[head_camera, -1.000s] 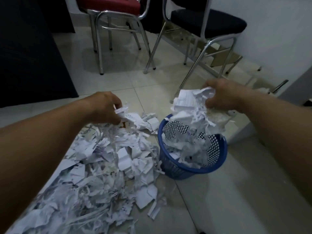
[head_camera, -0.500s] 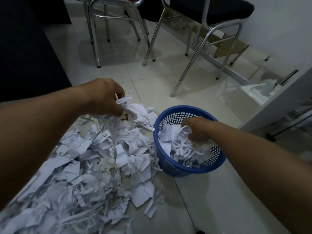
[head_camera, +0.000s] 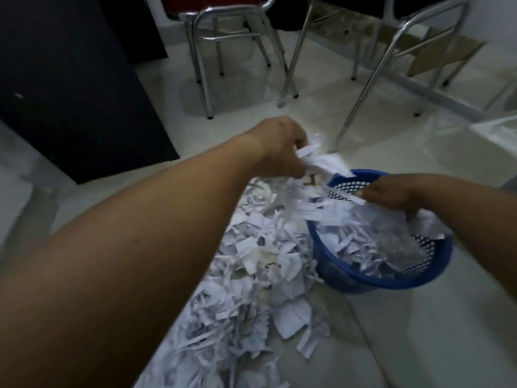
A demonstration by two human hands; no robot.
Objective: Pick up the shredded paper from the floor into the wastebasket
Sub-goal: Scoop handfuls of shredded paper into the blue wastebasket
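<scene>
A dark cabinet is seen at the left, its lower edge meeting the tiled floor. Two chrome-framed chairs are set beyond the hands: a red-seated chair and a dark-seated chair, whose nearest leg comes down close behind the wastebasket. A flat piece of cardboard is propped against the far wall.

The shredded paper is spread over the floor in a long heap, touching the left side of the blue mesh wastebasket; part of the heap is hidden by the left forearm. More shreds and a crumpled clear plastic sheet are lying inside the wastebasket, which is filled nearly to its rim.

A bunch of strips is gripped in the curled fingers of the left hand, above the basket's far-left rim. The right hand is held over the basket, and the bunch's trailing end appears to be pinched at its fingertips.

Bare floor is left in front of and to the right of the basket.
</scene>
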